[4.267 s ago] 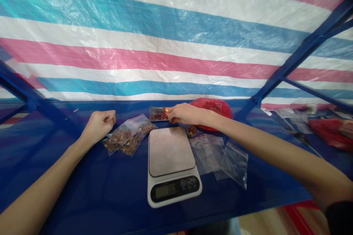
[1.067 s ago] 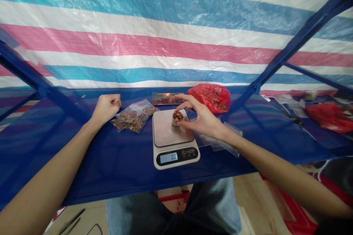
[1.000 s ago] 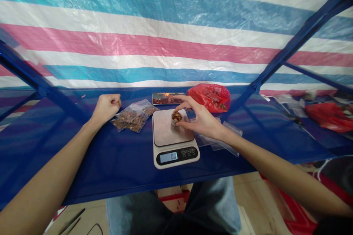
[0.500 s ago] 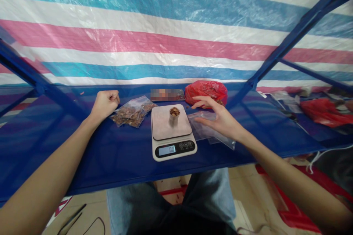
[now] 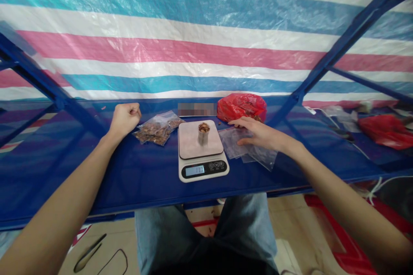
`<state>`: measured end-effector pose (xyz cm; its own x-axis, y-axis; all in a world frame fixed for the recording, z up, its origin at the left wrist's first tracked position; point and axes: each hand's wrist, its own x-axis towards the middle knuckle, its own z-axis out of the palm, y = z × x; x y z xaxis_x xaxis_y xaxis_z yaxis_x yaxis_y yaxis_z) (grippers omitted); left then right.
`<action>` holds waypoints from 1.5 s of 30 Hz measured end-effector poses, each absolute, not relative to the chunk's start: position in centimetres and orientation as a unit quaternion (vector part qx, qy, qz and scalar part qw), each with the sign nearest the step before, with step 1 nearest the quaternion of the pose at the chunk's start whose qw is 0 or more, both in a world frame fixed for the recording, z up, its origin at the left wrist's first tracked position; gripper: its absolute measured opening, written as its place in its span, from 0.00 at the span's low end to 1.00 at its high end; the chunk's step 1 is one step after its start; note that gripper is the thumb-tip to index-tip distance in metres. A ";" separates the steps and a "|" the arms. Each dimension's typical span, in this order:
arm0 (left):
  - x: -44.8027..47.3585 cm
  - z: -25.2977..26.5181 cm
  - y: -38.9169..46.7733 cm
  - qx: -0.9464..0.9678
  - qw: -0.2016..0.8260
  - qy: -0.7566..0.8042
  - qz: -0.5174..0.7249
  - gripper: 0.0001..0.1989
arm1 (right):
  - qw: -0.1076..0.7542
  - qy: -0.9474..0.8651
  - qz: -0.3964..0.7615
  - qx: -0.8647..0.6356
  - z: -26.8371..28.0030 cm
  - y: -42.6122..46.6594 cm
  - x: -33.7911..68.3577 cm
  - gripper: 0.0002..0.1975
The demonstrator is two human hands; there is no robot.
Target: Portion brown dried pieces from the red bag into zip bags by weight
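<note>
My left hand (image 5: 127, 117) is curled into a fist at the left, with nothing showing in it. Just right of it lie clear zip bags (image 5: 156, 129) filled with brown pieces. A kitchen scale (image 5: 185, 154) stands in the middle, its display lit. On its plate is a small metal cup (image 5: 203, 139), upright and full of brown pieces. To the right of the scale, my right hand (image 5: 258, 134) hovers over or touches flat, clear zip bags (image 5: 263, 157); its fingers are apart and hold nothing. Behind that hand sits an open red plastic bag (image 5: 240, 105) with brown bits inside.
A blurred-out flat item (image 5: 197, 109) lies behind the scale. Blue metal bars (image 5: 309, 68) slant up at both sides before a striped tarp (image 5: 180, 47). Farther right is another red bag (image 5: 387, 131). The blue table's (image 5: 145, 189) front edge runs above my knees.
My right hand has moved slightly right and lower, away from the scale, and its fingers have come closer together. The scale's reading has changed from 0.0. My left fist stays put.
</note>
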<state>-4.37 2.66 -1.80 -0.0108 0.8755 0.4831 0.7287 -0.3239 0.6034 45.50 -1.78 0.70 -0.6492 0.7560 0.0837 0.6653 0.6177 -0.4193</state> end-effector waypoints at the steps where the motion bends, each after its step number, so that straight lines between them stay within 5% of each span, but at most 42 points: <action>1: -4.4 -1.8 2.6 0.699 0.085 0.574 0.418 0.14 | 0.110 -0.891 0.191 -0.396 1.2 -1.2 45.2 0.30; 7: -4.6 -1.8 2.7 0.708 0.085 0.572 0.406 0.14 | 0.078 -0.896 0.230 -0.372 2.4 1.4 43.0 0.13; 22: -3.9 -1.3 2.2 0.727 0.070 0.584 0.354 0.16 | 0.174 -0.923 0.118 -0.322 0.8 0.2 41.5 0.12; 30: -3.8 -1.3 2.4 0.734 0.067 0.571 0.362 0.15 | 0.380 -0.848 0.182 -0.322 3.0 -2.2 38.3 0.07; 37: -4.0 -1.5 2.6 0.725 0.081 0.576 0.369 0.14 | 0.316 -0.891 0.151 -0.289 4.0 -2.8 36.0 0.16; 45: -4.3 -1.6 2.6 0.722 0.083 0.580 0.368 0.14 | 0.232 -0.926 0.113 -0.276 5.0 -2.7 34.5 0.09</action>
<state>-4.34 2.65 -1.62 0.0568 0.8988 0.4347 0.7769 -0.3132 0.5461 34.55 -2.66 5.05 -0.7401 0.5638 0.3666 0.4591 0.8219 -0.3372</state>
